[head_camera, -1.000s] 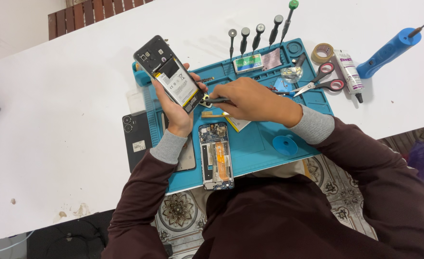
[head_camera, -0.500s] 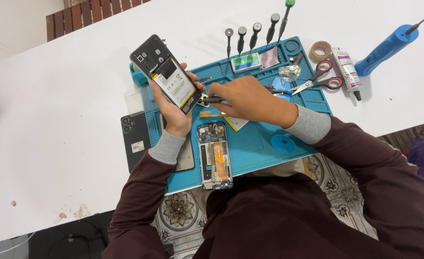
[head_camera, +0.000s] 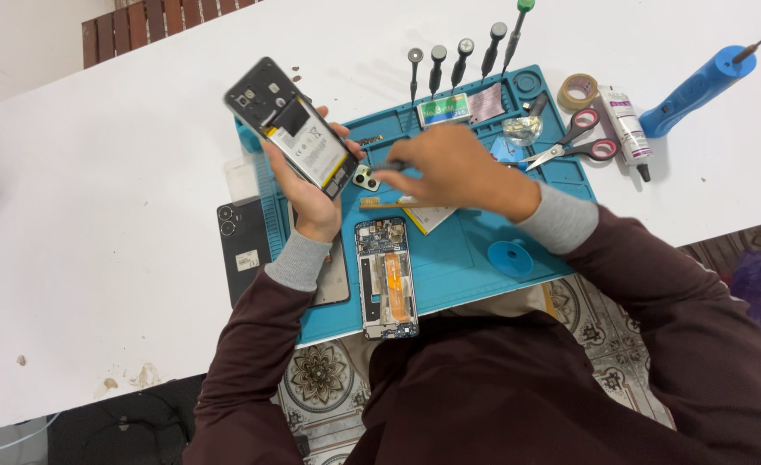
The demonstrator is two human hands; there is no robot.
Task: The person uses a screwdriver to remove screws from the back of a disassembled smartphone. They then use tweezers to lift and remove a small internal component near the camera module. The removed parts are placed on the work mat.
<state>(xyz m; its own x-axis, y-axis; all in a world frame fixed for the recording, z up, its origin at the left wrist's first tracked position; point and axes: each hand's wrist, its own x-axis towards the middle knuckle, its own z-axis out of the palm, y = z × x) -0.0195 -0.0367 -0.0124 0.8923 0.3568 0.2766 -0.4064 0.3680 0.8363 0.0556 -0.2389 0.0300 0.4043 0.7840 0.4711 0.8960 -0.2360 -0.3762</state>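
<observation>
Above the blue mat's [head_camera: 475, 232] left end our left hand [head_camera: 307, 194] grips the opened phone [head_camera: 291, 127], long axis slanting far-left to near-right, black innards and white-labelled battery showing, while our right hand [head_camera: 449, 168] pinches a thin tool [head_camera: 385, 165] just right of it.

On the worktop [head_camera: 96, 172]: a repair mat [head_camera: 467, 258]. On the mat, at its near edge, a phone frame [head_camera: 386, 277]; left of it, partly off the mat, a phone back cover [head_camera: 243, 245]. Behind the mat, a row of screwdrivers [head_camera: 462, 60]. At its right edge, scissors [head_camera: 574, 142]; farther right, tape roll [head_camera: 577, 90], glue tube [head_camera: 626, 129].
</observation>
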